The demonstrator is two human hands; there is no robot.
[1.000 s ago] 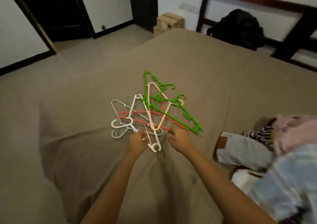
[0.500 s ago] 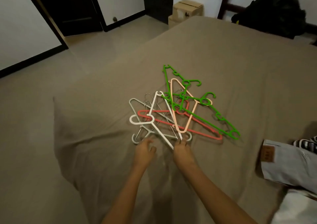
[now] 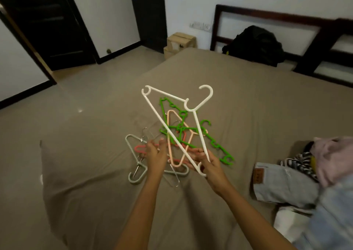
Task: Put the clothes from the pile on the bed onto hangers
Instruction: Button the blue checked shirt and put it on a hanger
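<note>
A white plastic hanger [image 3: 158,114] is lifted above the bed, hook pointing away. My right hand [image 3: 207,162] grips its near corner. My left hand [image 3: 155,154] hovers beside it over the heap with its fingers loosely curled, holding nothing. Under both hands lies a heap of hangers [image 3: 172,144]: green, peach, red, grey-green and wire ones. The pile of clothes [image 3: 309,179] sits at the right edge, with light jeans, a striped piece and a pink piece.
The brown bedsheet [image 3: 238,100] spreads around the heap. A black bag [image 3: 255,45] rests by the dark headboard [image 3: 313,31]. A cardboard box [image 3: 180,43] stands on the floor past the bed corner. A dark door [image 3: 44,24] is at the upper left.
The white hanger has come up out of the heap in my right hand. My left hand has let go of the hangers and moved up beside it.
</note>
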